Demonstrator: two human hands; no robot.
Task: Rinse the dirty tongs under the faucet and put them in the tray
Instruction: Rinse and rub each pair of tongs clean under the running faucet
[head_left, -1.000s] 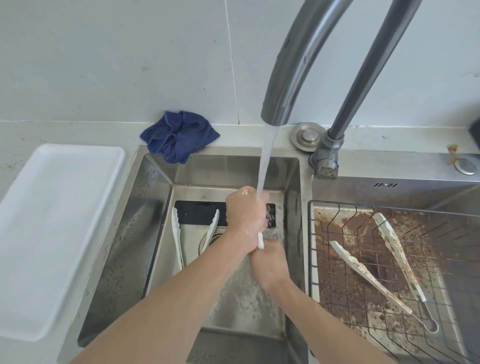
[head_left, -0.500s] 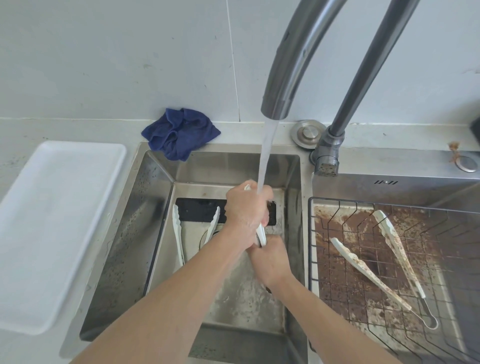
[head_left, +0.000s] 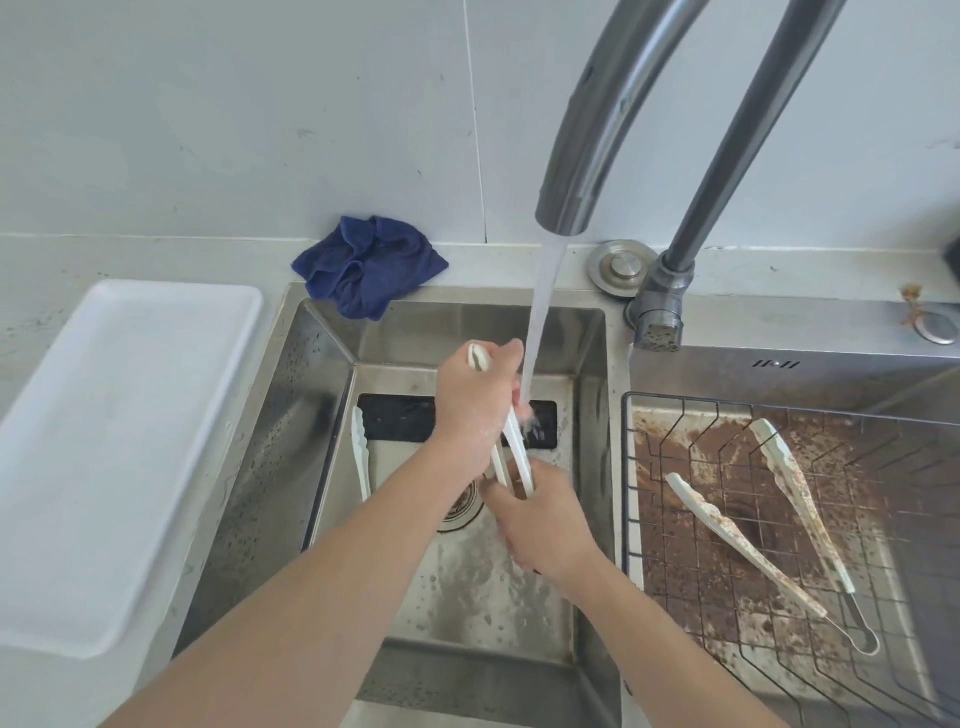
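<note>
Both my hands hold one pair of white tongs under the running water from the grey faucet. My left hand grips the upper part, with one end poking out above its fingers. My right hand grips the lower part. The stream lands on the tongs just right of my left hand. A second white pair of tongs lies in the left sink basin, partly behind my left arm. A dirty, brown-stained pair of tongs rests in the wire rack of the right basin. The white tray sits on the counter at left.
A crumpled blue cloth lies on the ledge behind the left basin. The right basin floor is smeared with brown grime. A round metal button sits beside the faucet base. The tiled wall stands close behind the sink.
My left hand has slid up and left along the tongs, baring more of their white arms between my hands. The water now strikes the tongs beside my left hand instead of on it.
</note>
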